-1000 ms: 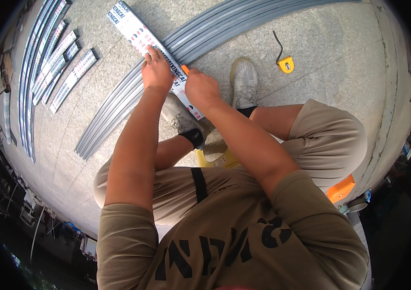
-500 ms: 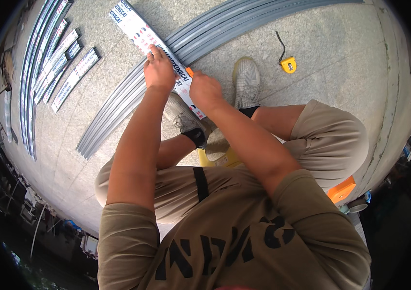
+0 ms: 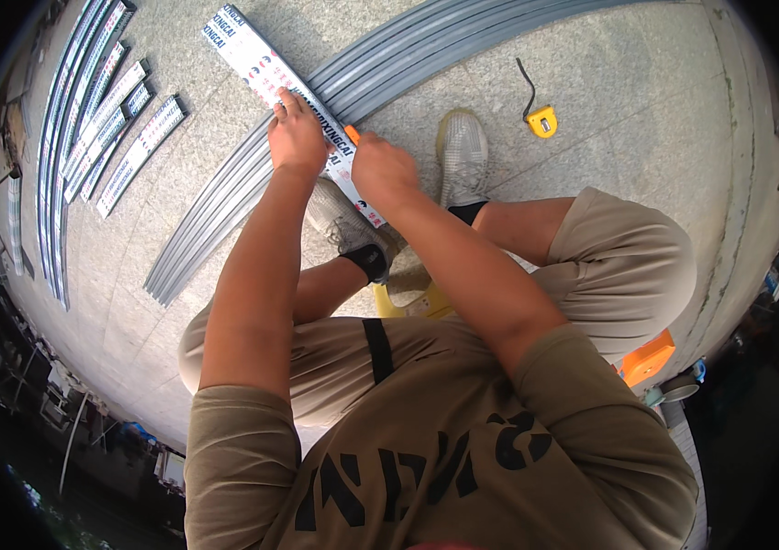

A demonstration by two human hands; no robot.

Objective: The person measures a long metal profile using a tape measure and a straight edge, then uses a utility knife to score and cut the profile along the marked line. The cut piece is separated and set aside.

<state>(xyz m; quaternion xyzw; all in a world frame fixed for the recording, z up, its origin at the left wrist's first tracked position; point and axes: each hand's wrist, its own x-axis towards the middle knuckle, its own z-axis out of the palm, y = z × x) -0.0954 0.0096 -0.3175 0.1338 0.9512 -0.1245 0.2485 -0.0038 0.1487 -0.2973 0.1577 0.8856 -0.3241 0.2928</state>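
A long profile (image 3: pixel 252 57) wrapped in white printed film lies slantwise across a bundle of grey metal profiles (image 3: pixel 389 57). My left hand (image 3: pixel 296 137) is on the wrapped profile near its middle, fingers over its face and left edge. Closer to me, my right hand (image 3: pixel 384 167) is closed at the profile's right edge. An orange tool end (image 3: pixel 353 134) sticks out beyond its fingers; the rest of that tool is hidden inside the fist. The profile's near end reaches down between my shoes.
Several more film-wrapped profiles (image 3: pixel 142 156) lie at the far left. A yellow tape measure (image 3: pixel 542 121) with a dark strap rests on the floor at right. Beneath me is something yellow (image 3: pixel 412 302). An orange object (image 3: pixel 648 357) stands beside my right knee.
Both hands keep their places on the wrapped profile, with only a very slight shift. The whole scene has moved a little in the picture.
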